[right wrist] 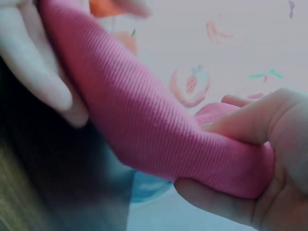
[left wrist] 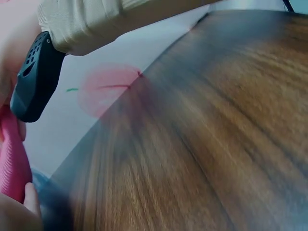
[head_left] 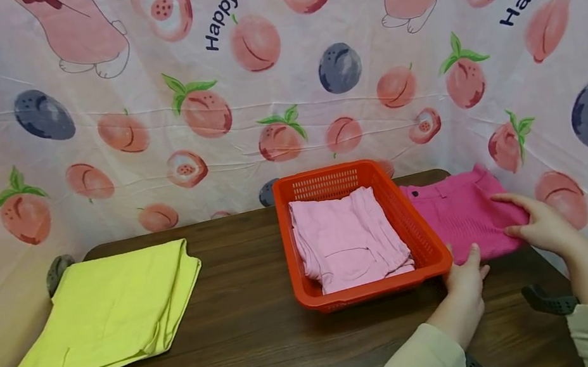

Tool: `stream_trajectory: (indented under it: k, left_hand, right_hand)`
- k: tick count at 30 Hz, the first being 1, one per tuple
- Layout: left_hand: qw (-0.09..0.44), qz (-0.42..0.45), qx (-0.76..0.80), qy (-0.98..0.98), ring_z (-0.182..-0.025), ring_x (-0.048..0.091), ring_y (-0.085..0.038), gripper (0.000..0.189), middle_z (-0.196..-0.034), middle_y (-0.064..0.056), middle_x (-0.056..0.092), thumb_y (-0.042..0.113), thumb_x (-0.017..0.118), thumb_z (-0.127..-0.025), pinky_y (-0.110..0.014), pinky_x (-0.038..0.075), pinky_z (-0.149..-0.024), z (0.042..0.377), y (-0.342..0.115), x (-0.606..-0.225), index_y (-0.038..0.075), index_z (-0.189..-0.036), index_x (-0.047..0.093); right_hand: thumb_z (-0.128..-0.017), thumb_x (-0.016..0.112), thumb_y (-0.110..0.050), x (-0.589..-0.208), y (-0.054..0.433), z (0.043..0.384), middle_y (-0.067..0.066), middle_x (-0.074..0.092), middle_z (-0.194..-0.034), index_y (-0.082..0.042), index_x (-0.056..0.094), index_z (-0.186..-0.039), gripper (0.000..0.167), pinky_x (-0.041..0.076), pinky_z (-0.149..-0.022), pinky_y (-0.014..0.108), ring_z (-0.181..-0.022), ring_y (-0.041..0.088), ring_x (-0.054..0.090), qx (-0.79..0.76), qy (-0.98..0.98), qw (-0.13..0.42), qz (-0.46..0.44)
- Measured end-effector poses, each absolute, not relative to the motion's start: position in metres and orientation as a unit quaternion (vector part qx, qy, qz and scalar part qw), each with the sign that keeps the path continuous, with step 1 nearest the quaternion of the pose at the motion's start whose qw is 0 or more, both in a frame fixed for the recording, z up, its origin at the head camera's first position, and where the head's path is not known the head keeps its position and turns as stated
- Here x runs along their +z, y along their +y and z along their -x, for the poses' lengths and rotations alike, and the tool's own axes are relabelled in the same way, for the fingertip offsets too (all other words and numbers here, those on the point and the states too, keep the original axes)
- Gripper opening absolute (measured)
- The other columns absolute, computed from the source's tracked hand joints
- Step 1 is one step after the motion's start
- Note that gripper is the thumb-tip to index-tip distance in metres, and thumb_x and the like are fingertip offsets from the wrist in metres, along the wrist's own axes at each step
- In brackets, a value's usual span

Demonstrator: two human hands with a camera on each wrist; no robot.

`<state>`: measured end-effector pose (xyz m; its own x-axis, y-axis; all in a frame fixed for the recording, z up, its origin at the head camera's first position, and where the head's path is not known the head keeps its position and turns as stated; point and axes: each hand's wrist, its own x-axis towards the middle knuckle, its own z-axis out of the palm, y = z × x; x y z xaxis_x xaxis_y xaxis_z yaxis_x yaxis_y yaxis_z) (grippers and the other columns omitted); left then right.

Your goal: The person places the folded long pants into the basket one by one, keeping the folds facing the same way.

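Observation:
Folded magenta corduroy pants, with a dark button at the waistband, are at the right, beside the red plastic basket. My right hand grips their right edge; in the right wrist view the thumb and fingers are on opposite sides of the ribbed cloth. At the near left corner of the pants, my left hand holds the cloth between thumb and fingers, close to the basket's corner. Folded light pink pants lie inside the basket. The left wrist view catches only a strip of the magenta cloth.
A folded yellow garment lies at the left of the dark wooden table. Fruit-printed cloth hangs at the back and both sides. Dark wrist devices are on both forearms.

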<state>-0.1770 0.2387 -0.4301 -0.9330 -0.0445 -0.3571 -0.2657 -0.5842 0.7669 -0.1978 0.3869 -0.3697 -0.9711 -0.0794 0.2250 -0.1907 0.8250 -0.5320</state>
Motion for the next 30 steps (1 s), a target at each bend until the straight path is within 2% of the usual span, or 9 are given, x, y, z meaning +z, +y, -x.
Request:
stream_trajectory:
  k: [3,9,13,16,18,22,30]
  left_hand:
    - [0.046,0.185,0.886,0.423,-0.08,0.068,-0.033,0.054,-0.129,-0.027,0.045,0.0,0.07,-0.085,-0.042,0.055,-0.074,0.176,0.242,-0.428,0.001,-0.135,0.049]
    - [0.027,0.21,0.894,0.395,-0.075,0.067,-0.031,0.057,-0.112,-0.018,0.053,-0.016,0.066,-0.077,-0.041,0.055,-0.071,0.176,0.246,-0.422,-0.001,-0.13,0.051]
    - [0.039,0.213,0.897,0.384,-0.074,0.063,-0.028,0.061,-0.111,-0.019,0.052,-0.021,0.063,-0.073,-0.04,0.054,-0.07,0.175,0.247,-0.418,0.0,-0.13,0.053]
    - [0.048,0.215,0.903,0.368,-0.078,0.062,-0.029,0.062,-0.115,-0.023,0.049,-0.023,0.062,-0.072,-0.04,0.055,-0.07,0.176,0.248,-0.415,-0.001,-0.128,0.054]
    - [0.052,0.216,0.907,0.359,-0.08,0.061,-0.03,0.061,-0.117,-0.026,0.047,-0.024,0.062,-0.071,-0.04,0.055,-0.069,0.176,0.249,-0.413,-0.001,-0.127,0.055]
    - [0.062,0.212,0.909,0.354,-0.08,0.06,-0.031,0.06,-0.117,-0.027,0.045,-0.025,0.062,-0.072,-0.041,0.055,-0.069,0.177,0.25,-0.411,-0.002,-0.127,0.055]
    - [0.079,0.194,0.911,0.357,-0.076,0.062,-0.029,0.058,-0.118,-0.025,0.045,-0.023,0.064,-0.073,-0.04,0.055,-0.07,0.177,0.25,-0.406,-0.003,-0.127,0.055]
  right_hand:
    - [-0.079,0.069,0.002,-0.362,0.38,0.194,0.037,0.043,-0.126,0.003,0.043,-0.139,0.066,0.043,-0.074,0.051,-0.099,0.046,0.047,0.278,-0.952,0.102,-0.073]
    - [-0.076,0.072,0.002,-0.348,0.367,0.185,0.038,0.044,-0.122,0.002,0.046,-0.137,0.067,0.042,-0.075,0.063,-0.103,0.052,0.045,0.24,-0.958,0.137,-0.077]
    - [-0.073,0.074,0.003,-0.338,0.359,0.18,0.033,0.048,-0.112,0.002,0.049,-0.136,0.068,0.046,-0.064,0.051,-0.092,0.045,0.048,0.214,-0.959,0.166,-0.085]
    - [-0.072,0.074,0.004,-0.331,0.354,0.176,0.028,0.05,-0.101,0.003,0.05,-0.134,0.067,0.04,-0.055,0.037,-0.079,0.036,0.048,0.196,-0.959,0.186,-0.083]
    - [-0.071,0.074,0.004,-0.327,0.351,0.173,0.025,0.049,-0.096,0.003,0.051,-0.133,0.066,0.036,-0.052,0.034,-0.073,0.033,0.047,0.188,-0.959,0.197,-0.08]
    - [-0.072,0.072,0.004,-0.32,0.345,0.169,0.022,0.048,-0.09,0.003,0.052,-0.133,0.064,0.033,-0.051,0.034,-0.068,0.03,0.044,0.18,-0.957,0.214,-0.074]
    - [-0.073,0.071,0.003,-0.308,0.339,0.161,0.024,0.048,-0.096,0.002,0.051,-0.135,0.065,0.037,-0.051,0.034,-0.072,0.035,0.049,0.173,-0.957,0.224,-0.058]
